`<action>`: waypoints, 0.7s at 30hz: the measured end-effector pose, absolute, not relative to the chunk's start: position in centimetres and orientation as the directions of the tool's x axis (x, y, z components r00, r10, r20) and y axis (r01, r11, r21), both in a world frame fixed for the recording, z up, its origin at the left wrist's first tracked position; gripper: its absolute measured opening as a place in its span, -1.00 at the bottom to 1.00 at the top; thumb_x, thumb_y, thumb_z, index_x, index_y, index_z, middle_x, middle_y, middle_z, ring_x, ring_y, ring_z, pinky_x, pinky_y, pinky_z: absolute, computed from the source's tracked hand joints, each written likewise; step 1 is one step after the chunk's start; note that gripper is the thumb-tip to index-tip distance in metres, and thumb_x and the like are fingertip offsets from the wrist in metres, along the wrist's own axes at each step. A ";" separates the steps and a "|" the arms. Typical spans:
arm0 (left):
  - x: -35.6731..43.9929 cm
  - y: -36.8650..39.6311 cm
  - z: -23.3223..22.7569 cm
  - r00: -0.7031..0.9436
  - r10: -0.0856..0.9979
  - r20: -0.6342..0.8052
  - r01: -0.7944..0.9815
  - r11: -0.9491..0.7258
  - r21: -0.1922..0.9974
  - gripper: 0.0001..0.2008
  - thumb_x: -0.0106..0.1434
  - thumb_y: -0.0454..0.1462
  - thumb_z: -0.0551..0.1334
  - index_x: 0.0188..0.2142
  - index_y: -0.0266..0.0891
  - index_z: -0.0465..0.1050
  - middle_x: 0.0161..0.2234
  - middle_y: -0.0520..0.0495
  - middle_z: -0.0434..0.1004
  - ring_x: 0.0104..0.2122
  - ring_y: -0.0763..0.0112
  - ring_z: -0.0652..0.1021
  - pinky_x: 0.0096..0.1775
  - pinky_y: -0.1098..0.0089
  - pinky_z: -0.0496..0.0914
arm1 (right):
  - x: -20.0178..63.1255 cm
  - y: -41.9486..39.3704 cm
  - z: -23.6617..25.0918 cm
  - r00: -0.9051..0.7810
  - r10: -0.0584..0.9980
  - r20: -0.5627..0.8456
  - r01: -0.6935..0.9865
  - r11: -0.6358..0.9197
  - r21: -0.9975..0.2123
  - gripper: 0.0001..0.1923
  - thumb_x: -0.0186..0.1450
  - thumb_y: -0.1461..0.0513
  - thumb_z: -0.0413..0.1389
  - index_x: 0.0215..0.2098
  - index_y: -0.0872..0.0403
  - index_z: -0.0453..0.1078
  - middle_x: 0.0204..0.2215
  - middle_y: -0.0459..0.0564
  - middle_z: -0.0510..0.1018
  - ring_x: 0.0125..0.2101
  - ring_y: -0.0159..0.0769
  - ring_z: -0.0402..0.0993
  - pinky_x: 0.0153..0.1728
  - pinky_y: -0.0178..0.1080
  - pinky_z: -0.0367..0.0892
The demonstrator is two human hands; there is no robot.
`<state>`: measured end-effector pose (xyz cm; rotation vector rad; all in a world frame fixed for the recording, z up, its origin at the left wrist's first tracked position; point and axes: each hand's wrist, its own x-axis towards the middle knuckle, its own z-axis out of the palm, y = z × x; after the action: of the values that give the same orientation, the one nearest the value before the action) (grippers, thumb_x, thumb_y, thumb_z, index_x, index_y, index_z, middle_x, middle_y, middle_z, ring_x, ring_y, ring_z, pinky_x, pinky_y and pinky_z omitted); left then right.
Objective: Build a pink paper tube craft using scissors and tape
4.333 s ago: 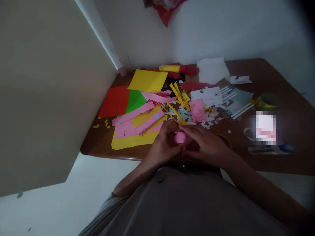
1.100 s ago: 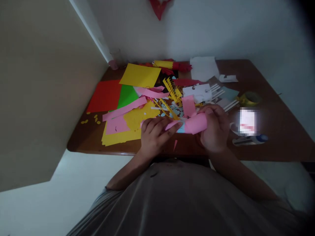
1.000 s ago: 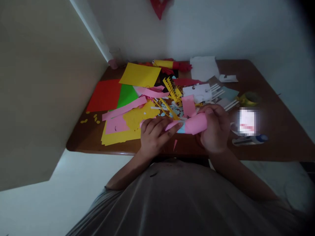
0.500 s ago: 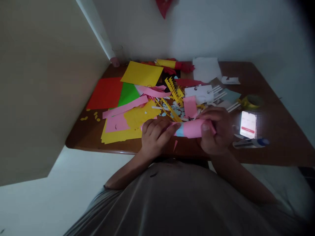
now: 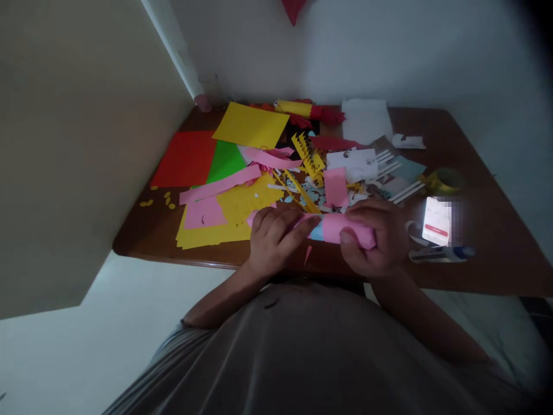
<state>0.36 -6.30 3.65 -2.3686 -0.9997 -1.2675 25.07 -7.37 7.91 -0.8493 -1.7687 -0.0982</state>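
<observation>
Right grip (image 5: 375,237) wrapped round pink paper roll (image 5: 345,228), left grip (image 5: 276,236) pinching its end, no writing readable

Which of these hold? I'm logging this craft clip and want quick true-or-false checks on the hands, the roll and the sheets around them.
1. The right hand grips a pink paper roll. True.
2. The left hand holds scissors. False: its fingers touch the roll's left end.
3. A green sheet lies beside a red sheet. True.
4. The lit phone lies left of both hands. False: it lies to their right.
5. The table is white. False: it is brown wood.
</observation>
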 end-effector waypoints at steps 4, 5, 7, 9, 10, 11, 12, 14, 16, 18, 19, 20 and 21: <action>0.4 -6.0 3.8 0.409 0.412 0.815 0.666 -0.745 0.042 -0.60 0.57 -0.34 0.42 0.33 -0.03 0.62 0.01 -0.10 0.81 0.03 0.16 0.72 0.12 0.10 0.55 | 25.3 -7.1 8.5 -0.147 0.574 0.806 0.563 0.718 -0.409 -0.71 0.40 0.19 0.34 0.09 -0.16 0.58 -0.17 0.04 0.77 -0.16 0.08 0.74 -0.13 0.17 0.66; 0.4 -6.0 3.8 0.415 0.415 0.810 0.667 -0.744 0.039 -0.61 0.58 -0.34 0.41 0.33 -0.03 0.62 0.02 -0.10 0.81 0.02 0.17 0.72 0.11 0.10 0.55 | 25.4 -7.0 8.7 -0.156 0.604 0.781 0.552 0.709 -0.438 -0.73 0.42 0.19 0.33 0.07 -0.15 0.58 -0.18 0.03 0.77 -0.16 0.07 0.74 -0.12 0.17 0.66; 0.3 -5.9 3.8 0.423 0.437 0.794 0.673 -0.738 0.049 -0.64 0.61 -0.32 0.38 0.32 -0.01 0.63 0.02 -0.09 0.81 -0.01 0.17 0.72 0.07 0.10 0.55 | 25.5 -6.8 9.1 -0.199 0.660 0.725 0.524 0.697 -0.490 -0.78 0.44 0.18 0.32 0.06 -0.13 0.59 -0.18 0.03 0.77 -0.14 0.06 0.74 -0.11 0.15 0.65; 0.2 -5.8 3.8 0.421 0.465 0.779 0.673 -0.736 0.075 -0.66 0.63 -0.31 0.35 0.32 -0.01 0.63 0.02 -0.10 0.82 -0.02 0.17 0.72 0.05 0.11 0.54 | 25.7 -6.7 9.4 -0.253 0.683 0.685 0.499 0.699 -0.512 -0.78 0.46 0.18 0.32 0.07 -0.11 0.58 -0.14 0.04 0.77 -0.10 0.05 0.73 -0.08 0.13 0.65; 0.2 -5.8 3.8 0.416 0.473 0.777 0.667 -0.739 0.092 -0.66 0.63 -0.32 0.34 0.32 -0.03 0.62 0.02 -0.11 0.82 -0.03 0.17 0.73 0.05 0.11 0.54 | 25.7 -6.7 9.5 -0.266 0.680 0.683 0.491 0.705 -0.512 -0.77 0.47 0.18 0.32 0.08 -0.10 0.58 -0.12 0.05 0.77 -0.08 0.05 0.73 -0.07 0.13 0.65; 0.2 -5.7 3.8 0.410 0.476 0.778 0.658 -0.745 0.109 -0.66 0.62 -0.34 0.33 0.31 -0.06 0.60 0.02 -0.12 0.82 -0.03 0.17 0.73 0.05 0.11 0.55 | 25.7 -6.7 9.5 -0.266 0.676 0.687 0.487 0.709 -0.510 -0.76 0.46 0.19 0.32 0.09 -0.10 0.57 -0.10 0.05 0.76 -0.07 0.05 0.72 -0.06 0.13 0.64; 0.2 -5.7 3.7 0.402 0.476 0.782 0.650 -0.750 0.123 -0.67 0.61 -0.36 0.34 0.29 -0.07 0.59 0.03 -0.12 0.83 -0.02 0.17 0.73 0.06 0.12 0.55 | 25.7 -6.7 9.6 -0.256 0.675 0.692 0.486 0.709 -0.511 -0.75 0.46 0.19 0.32 0.10 -0.09 0.56 -0.10 0.06 0.75 -0.07 0.05 0.71 -0.05 0.13 0.63; 0.3 -5.7 3.8 0.394 0.472 0.789 0.640 -0.757 0.134 -0.68 0.58 -0.39 0.35 0.24 -0.08 0.57 0.04 -0.12 0.83 -0.02 0.17 0.74 0.06 0.13 0.56 | 25.7 -6.8 9.5 -0.211 0.688 0.695 0.491 0.689 -0.533 -0.77 0.47 0.20 0.31 0.09 -0.10 0.55 -0.10 0.06 0.72 -0.09 0.03 0.69 -0.06 0.12 0.61; 0.3 -5.7 3.8 0.400 0.467 0.789 0.640 -0.758 0.124 -0.69 0.57 -0.39 0.36 0.22 -0.07 0.56 0.05 -0.11 0.84 -0.03 0.17 0.74 0.04 0.13 0.56 | 25.6 -6.9 9.4 -0.153 0.704 0.693 0.503 0.659 -0.559 -0.82 0.49 0.21 0.29 0.06 -0.11 0.55 -0.13 0.04 0.70 -0.12 0.01 0.67 -0.08 0.10 0.59; 0.3 -5.7 3.9 0.407 0.468 0.785 0.648 -0.753 0.113 -0.70 0.58 -0.38 0.37 0.22 -0.07 0.56 0.05 -0.11 0.84 -0.02 0.17 0.75 0.03 0.13 0.56 | 25.5 -6.9 9.5 -0.132 0.710 0.691 0.515 0.645 -0.565 -0.85 0.51 0.21 0.28 0.04 -0.12 0.55 -0.13 0.02 0.69 -0.13 -0.01 0.66 -0.08 0.10 0.58; 0.3 -5.7 3.9 0.409 0.475 0.779 0.654 -0.748 0.113 -0.71 0.59 -0.37 0.36 0.22 -0.07 0.56 0.05 -0.11 0.84 -0.01 0.18 0.75 0.03 0.14 0.56 | 25.4 -6.9 9.5 -0.141 0.715 0.684 0.521 0.641 -0.563 -0.85 0.51 0.21 0.29 0.04 -0.12 0.55 -0.12 0.02 0.69 -0.12 -0.01 0.66 -0.06 0.10 0.58; 0.3 -5.6 3.9 0.410 0.490 0.769 0.663 -0.740 0.117 -0.71 0.60 -0.37 0.35 0.23 -0.06 0.57 0.06 -0.10 0.84 0.00 0.18 0.76 0.05 0.14 0.55 | 25.4 -6.8 9.5 -0.157 0.723 0.672 0.525 0.638 -0.563 -0.85 0.52 0.20 0.29 0.04 -0.12 0.55 -0.11 0.03 0.70 -0.10 -0.01 0.67 -0.04 0.11 0.59; 0.2 -5.6 3.9 0.415 0.508 0.755 0.670 -0.732 0.125 -0.71 0.61 -0.36 0.34 0.23 -0.05 0.57 0.07 -0.10 0.84 0.02 0.18 0.76 0.07 0.13 0.55 | 25.4 -6.7 9.5 -0.172 0.736 0.655 0.528 0.630 -0.569 -0.86 0.52 0.19 0.29 0.04 -0.11 0.56 -0.10 0.03 0.72 -0.09 0.00 0.67 -0.03 0.11 0.59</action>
<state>0.22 -5.62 3.87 -2.4713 -1.0427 -1.2144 25.40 -6.66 9.55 -1.0121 -1.8414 0.2569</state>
